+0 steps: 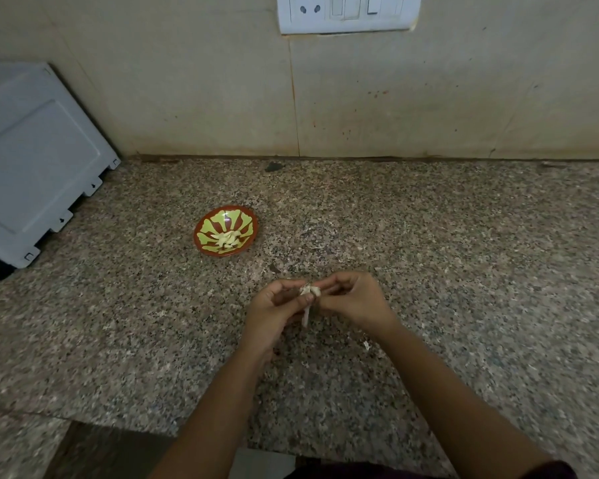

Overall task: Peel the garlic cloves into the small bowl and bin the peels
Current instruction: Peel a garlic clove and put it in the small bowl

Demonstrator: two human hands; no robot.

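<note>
Two hands, left and right, pinch one garlic clove; one small bowl beyond

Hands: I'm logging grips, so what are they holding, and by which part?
A garlic clove, pinched between the fingertips of the left hand and right hand; a strip of peel hangs below it.

Single head-worn wide-angle view, forward and down, close over the granite counter toward the wall.
</note>
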